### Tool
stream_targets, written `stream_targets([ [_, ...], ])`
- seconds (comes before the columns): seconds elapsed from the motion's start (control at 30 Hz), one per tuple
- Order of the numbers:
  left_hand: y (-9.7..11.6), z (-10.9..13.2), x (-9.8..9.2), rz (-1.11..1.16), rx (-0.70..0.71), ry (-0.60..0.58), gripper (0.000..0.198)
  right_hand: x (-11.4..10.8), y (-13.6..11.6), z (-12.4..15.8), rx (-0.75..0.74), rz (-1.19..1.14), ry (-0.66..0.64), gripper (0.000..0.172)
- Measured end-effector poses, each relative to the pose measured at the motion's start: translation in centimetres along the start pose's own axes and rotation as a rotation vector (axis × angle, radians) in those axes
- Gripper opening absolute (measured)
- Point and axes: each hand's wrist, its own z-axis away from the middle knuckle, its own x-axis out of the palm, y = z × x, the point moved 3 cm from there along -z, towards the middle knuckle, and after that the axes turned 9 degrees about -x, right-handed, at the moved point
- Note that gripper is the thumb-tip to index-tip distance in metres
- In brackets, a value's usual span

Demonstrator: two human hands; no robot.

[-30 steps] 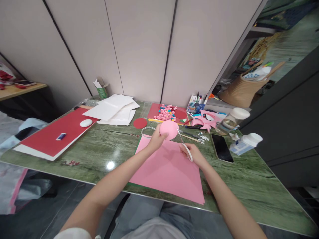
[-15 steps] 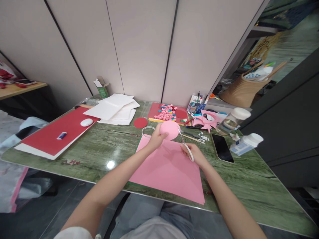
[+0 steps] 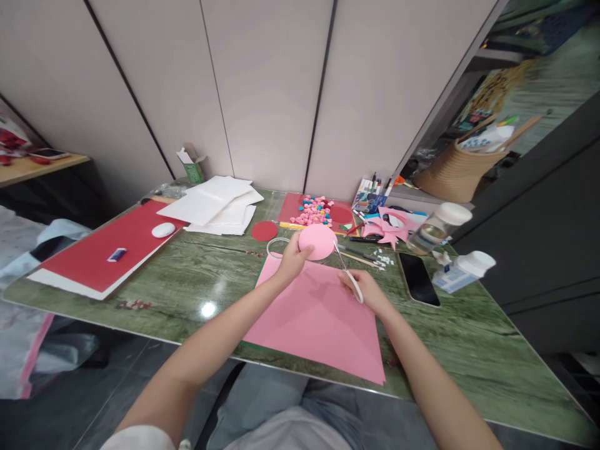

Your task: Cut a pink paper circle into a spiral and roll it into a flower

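Observation:
Between the thumb and fingers of my left hand (image 3: 294, 259) is a round pink paper disc (image 3: 317, 242), held up above the table. My right hand (image 3: 362, 289) grips a pair of scissors with white handles (image 3: 355, 287); the blades point up and touch the disc's right edge. Beneath both hands lies a large pink paper sheet (image 3: 319, 331), with a green edge showing under its left side. A clear ring (image 3: 280, 240), perhaps a tape roll, lies just behind my left hand. Farther back rests a red paper circle (image 3: 264, 231).
White sheets (image 3: 213, 203) and a red board (image 3: 112, 250) lie to the left. Small pink pieces (image 3: 315, 211) are heaped at the back. Pink paper scraps (image 3: 389, 226), a phone (image 3: 419, 279), a clear jar (image 3: 438, 228) and a white bottle (image 3: 464, 272) stand or lie right.
My left hand and the pink disc have shifted slightly left and up. The scissors in my right hand have barely moved, their tips still at the disc's edge.

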Motion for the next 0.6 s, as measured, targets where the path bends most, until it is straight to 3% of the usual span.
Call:
stream_targets([
  [0.33,-0.19,0.26,0.36,-0.038,-0.053,-0.059,0.03,0.31,-0.03,0.11,0.029,-0.016,0.018,0.047],
  [0.6,-0.48,-0.06,0.12,-0.045,-0.048,-0.039,0.03,0.3,-0.08,-0.02,0.011,-0.018,0.015,0.046],
])
